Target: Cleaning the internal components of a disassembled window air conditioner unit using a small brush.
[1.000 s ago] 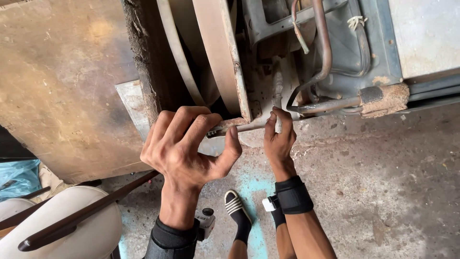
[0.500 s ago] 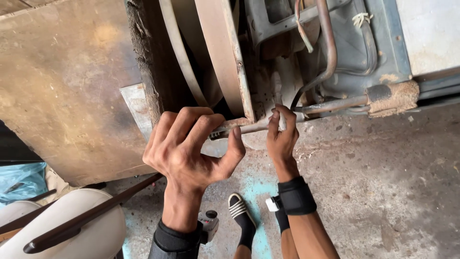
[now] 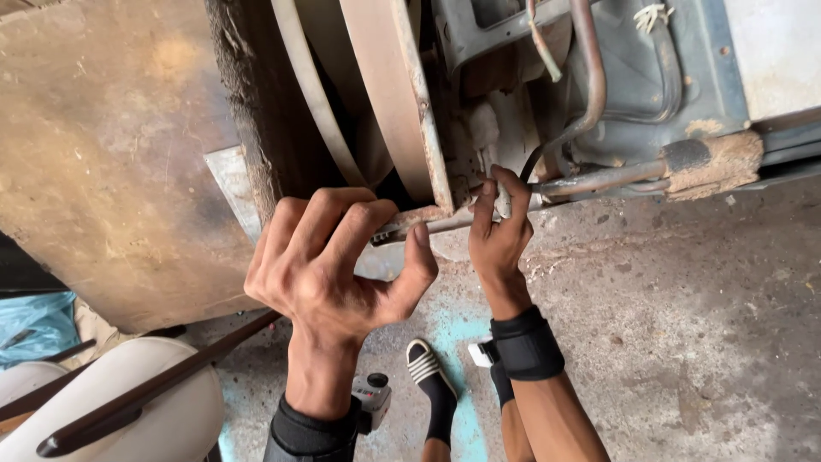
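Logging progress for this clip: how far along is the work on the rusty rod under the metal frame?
Done: nothing visibly finished. In hand: left hand grips one end of the rusty rod, right hand pinches it farther along, below the curved metal plate. Left: the rod is still in place under the frame.

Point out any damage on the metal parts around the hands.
The metal panel's lower edge is rusted and flaking above the left hand. The pipe beyond the right hand carries a crusty, corroded lump.
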